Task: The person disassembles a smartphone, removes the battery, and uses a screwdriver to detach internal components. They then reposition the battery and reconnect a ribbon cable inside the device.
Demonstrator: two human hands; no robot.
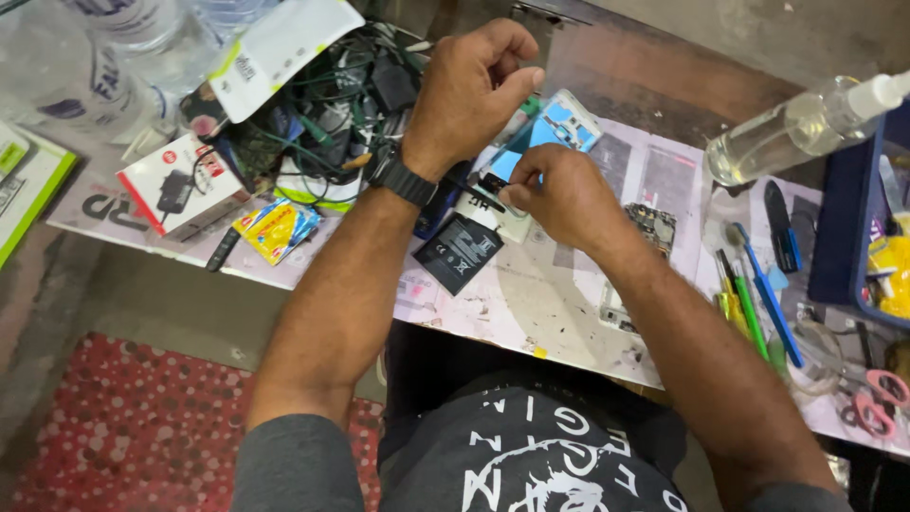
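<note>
Cluttered paper-covered table (pixel 531 303); both hands (pixel 559 194) pinch parts over an opened phone (pixel 555 128).

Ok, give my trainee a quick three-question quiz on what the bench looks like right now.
1. True or false: the left hand wears a black wristwatch.
2. Which lies just below the right hand? A) black battery B) pink scissors C) clear spray bottle
3. What colour is the opened phone that both hands work over?

Key: 1 true. 2 A. 3 light blue.
</note>
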